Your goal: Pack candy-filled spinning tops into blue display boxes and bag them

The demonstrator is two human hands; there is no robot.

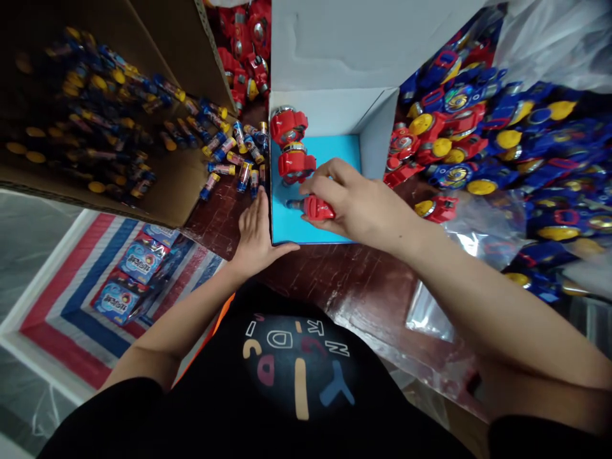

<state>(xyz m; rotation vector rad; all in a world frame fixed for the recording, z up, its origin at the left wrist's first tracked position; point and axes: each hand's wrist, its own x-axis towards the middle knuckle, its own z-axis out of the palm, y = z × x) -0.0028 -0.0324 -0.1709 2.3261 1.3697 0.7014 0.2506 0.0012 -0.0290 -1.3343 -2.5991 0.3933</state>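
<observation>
An open box (325, 233) with a light blue bottom and white inner walls stands in the middle. Two red toys, one (289, 125) at the back and another (296, 163) in front of it, lie along its left side. My right hand (351, 197) reaches into the box, its fingers closed round a third red toy (318, 208) near the front left corner. Against the outside of the left wall and front corner rests my left hand (258, 233), fingers extended and thumb spread along the front edge, holding nothing.
A cardboard carton (182, 191) at the left spills small blue-and-yellow tubes (224, 150) beside the box. Blue and red toys (507, 140) are heaped at the right, with clear plastic bags (488, 223). More red toys (243, 38) lie behind. Printed boxes (143, 258) sit in a striped-lined container (48, 299).
</observation>
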